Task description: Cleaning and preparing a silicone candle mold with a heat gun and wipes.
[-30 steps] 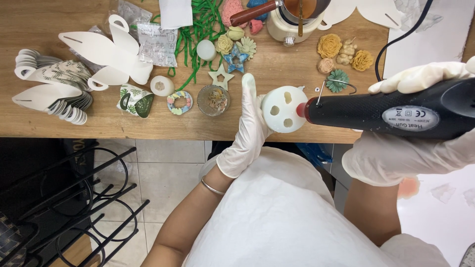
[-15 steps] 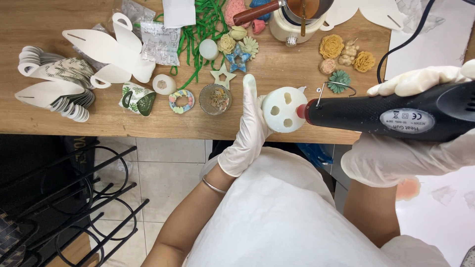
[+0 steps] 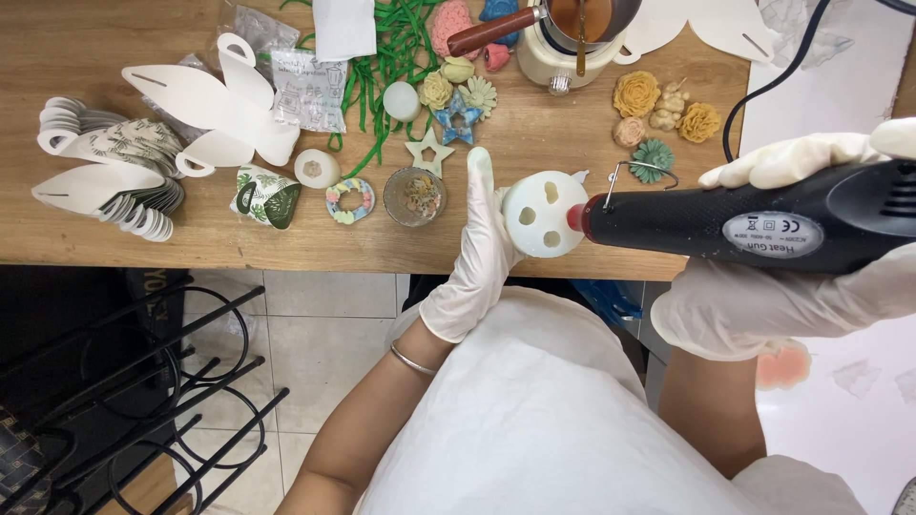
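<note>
My left hand, in a white glove, holds a round white wax piece with several holes at the front edge of the wooden table. My right hand, also gloved, grips a black heat gun. The gun's red nozzle touches the right side of the white piece. Its black cord runs up and away to the right.
Flower- and star-shaped wax pieces, green strands, a small glass dish, a pot with brown liquid and stacks of white card cut-outs lie on the table. A black wire rack stands on the floor at left.
The heat gun and the white piece have barely shifted, a little left and up. Both hands keep their grip.
</note>
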